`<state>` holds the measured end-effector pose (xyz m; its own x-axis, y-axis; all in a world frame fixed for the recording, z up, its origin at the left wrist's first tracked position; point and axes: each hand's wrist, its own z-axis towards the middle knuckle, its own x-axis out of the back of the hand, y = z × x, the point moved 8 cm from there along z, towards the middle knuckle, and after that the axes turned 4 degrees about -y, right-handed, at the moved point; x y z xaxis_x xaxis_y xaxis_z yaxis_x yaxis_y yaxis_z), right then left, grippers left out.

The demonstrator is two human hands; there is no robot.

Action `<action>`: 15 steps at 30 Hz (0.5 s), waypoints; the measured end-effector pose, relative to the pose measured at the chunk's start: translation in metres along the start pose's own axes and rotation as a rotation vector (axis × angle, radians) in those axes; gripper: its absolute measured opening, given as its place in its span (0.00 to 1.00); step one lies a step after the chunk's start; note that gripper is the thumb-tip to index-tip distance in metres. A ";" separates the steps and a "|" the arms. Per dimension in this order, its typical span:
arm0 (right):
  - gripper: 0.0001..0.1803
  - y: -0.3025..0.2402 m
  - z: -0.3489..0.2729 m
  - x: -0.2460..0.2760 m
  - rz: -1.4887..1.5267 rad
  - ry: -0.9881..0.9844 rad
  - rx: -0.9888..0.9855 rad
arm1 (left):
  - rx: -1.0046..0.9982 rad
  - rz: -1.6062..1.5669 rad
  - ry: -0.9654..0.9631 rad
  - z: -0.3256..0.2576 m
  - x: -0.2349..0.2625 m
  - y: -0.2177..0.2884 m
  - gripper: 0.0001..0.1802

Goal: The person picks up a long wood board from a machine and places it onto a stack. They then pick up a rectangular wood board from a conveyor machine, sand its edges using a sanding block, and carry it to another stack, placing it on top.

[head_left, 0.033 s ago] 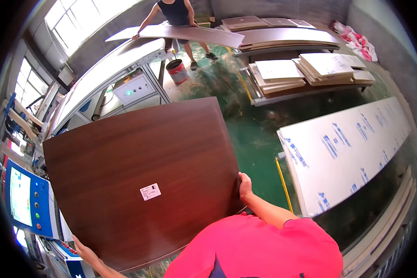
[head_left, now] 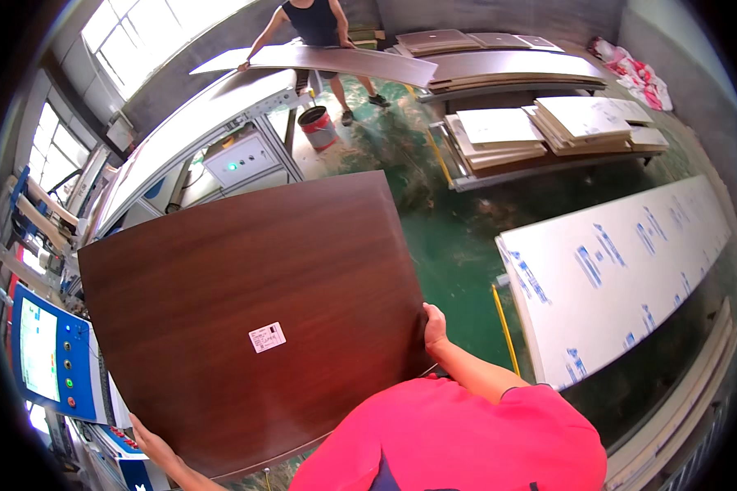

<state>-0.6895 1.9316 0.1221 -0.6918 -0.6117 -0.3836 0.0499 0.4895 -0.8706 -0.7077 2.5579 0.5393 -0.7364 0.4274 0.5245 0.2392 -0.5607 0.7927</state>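
Note:
A large dark brown wood-grain panel point(head_left: 246, 270) fills the space before me, held up by both hands. Stuck on its face is a small white printed label point(head_left: 267, 337). At the panel's right edge, my right hand point(head_left: 436, 327) is closed around the side, thumb along the rim. My left hand point(head_left: 151, 442) grips the lower left edge, its fingers partly hidden by the panel.
Across the room a person point(head_left: 311, 24) holds a long board point(head_left: 319, 61) over a machine table point(head_left: 196, 106). A red bucket point(head_left: 317, 131) stands on the floor. White panels point(head_left: 622, 270) and stacked boards point(head_left: 581, 119) lie to the right. A blue control console point(head_left: 53, 352) is at left.
The panel stays in both hands, almost unmoved. The room behind has shifted slightly to the right and down in view.

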 end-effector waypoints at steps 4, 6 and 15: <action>0.15 -0.031 0.098 -0.066 -0.036 -0.085 0.052 | 0.017 -0.020 0.032 0.013 -0.058 0.062 0.37; 0.15 -0.034 0.137 -0.079 -0.065 -0.063 -0.014 | -0.021 0.040 0.070 0.019 -0.087 0.091 0.37; 0.14 -0.049 0.311 -0.145 0.058 -0.078 -0.035 | -0.081 -0.164 -0.073 0.111 -0.284 0.149 0.33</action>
<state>-0.3670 1.8028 0.1249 -0.6305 -0.6275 -0.4569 0.0620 0.5461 -0.8355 -0.3930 2.4319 0.5428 -0.7128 0.5660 0.4142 0.0661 -0.5337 0.8431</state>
